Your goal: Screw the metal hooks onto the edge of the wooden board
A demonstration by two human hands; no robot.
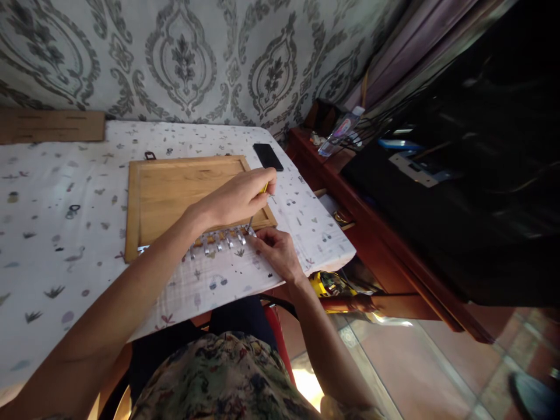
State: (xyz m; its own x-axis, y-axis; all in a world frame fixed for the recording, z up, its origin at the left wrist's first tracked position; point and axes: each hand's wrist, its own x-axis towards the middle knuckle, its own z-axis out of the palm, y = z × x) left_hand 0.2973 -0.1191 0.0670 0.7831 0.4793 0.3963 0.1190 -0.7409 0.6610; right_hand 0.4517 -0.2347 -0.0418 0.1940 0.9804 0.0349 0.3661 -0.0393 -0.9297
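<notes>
A wooden board [175, 195] lies on a table covered with a patterned white cloth [56, 233]. Along the board's near edge runs a metal hook rail [216, 240] with several hooks. My left hand [234, 198] is closed around a yellow-handled screwdriver [263, 188]; its tip rests on the rail's right end. My right hand [277, 252] rests on the cloth beside that end. Its fingertips are pressed together at the rail where the tip touches, and I cannot make out what they pinch.
A black phone [268, 156] lies beyond the board's far right corner. A wooden plank [52, 125] lies against the patterned wall. Small dark bits [270, 274] dot the cloth near my right hand. A red-brown side unit [371, 216] with a plastic bottle [343, 128] stands to the right.
</notes>
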